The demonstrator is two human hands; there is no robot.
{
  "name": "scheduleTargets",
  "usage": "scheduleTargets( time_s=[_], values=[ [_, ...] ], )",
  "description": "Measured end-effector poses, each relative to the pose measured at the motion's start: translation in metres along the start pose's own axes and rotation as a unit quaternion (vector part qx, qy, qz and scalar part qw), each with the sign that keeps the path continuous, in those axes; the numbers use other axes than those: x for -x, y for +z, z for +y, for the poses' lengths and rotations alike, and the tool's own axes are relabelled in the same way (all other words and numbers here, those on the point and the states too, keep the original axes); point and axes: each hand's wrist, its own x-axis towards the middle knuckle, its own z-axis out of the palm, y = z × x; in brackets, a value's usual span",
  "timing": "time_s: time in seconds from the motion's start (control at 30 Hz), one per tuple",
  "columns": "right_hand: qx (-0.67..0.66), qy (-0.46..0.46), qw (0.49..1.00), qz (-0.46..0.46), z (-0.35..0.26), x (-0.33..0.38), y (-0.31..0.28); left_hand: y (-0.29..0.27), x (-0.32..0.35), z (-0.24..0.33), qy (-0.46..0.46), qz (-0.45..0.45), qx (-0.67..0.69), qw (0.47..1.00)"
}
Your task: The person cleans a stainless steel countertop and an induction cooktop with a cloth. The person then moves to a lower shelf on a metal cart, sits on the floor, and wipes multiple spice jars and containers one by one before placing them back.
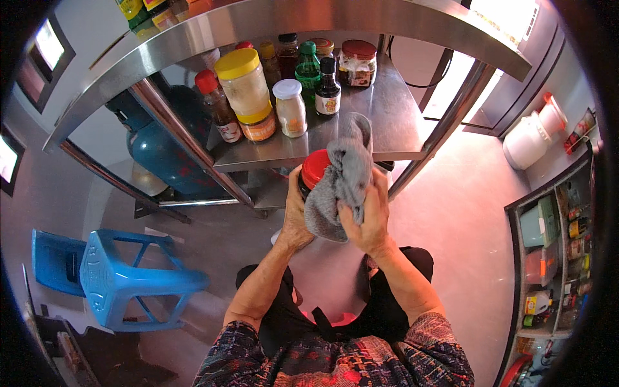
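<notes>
While the right hand [369, 216] pinches a bunched grey cloth [351, 171], the left hand [295, 216] curls its fingers round a red-lidded jar [315, 167] — on the person's side of the steel shelf [387, 119] — lid facing up, long axis unclear behind the cloth.

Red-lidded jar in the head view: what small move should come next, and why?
Perhaps rub the gray cloth a little along the side of the red-lidded jar: the left hand already steadies the jar from its left, while the right hand grasps the bunched cloth, which overlaps the jar's right side in this view.
</notes>
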Motion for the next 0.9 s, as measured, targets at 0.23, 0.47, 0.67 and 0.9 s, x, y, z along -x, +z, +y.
scheduleTargets(
  time_s=[0.23, 0.47, 0.67, 0.9],
  values=[
    [-0.023, -0.02, 0.999, 0.039, -0.008, 0.003, 0.007, -0.004, 0.005, 0.006, 0.09, -0.03, -0.065, 0.993],
    [-0.289, 0.251, 0.921, 0.079, 0.012, -0.018, 0.007, 0.007, 0.01, 0.003, 0.051, -0.011, -0.128, 0.99],
    [-0.248, 0.402, 0.853, 0.223, 0.105, -0.009, 0.001, 0.008, 0.014, 0.014, 0.028, -0.062, -0.09, 0.994],
    [-0.312, 0.259, 0.91, 0.083, 0.019, -0.016, -0.01, -0.003, 0.016, 0.024, -0.014, -0.029, -0.052, 0.998]
  ],
)
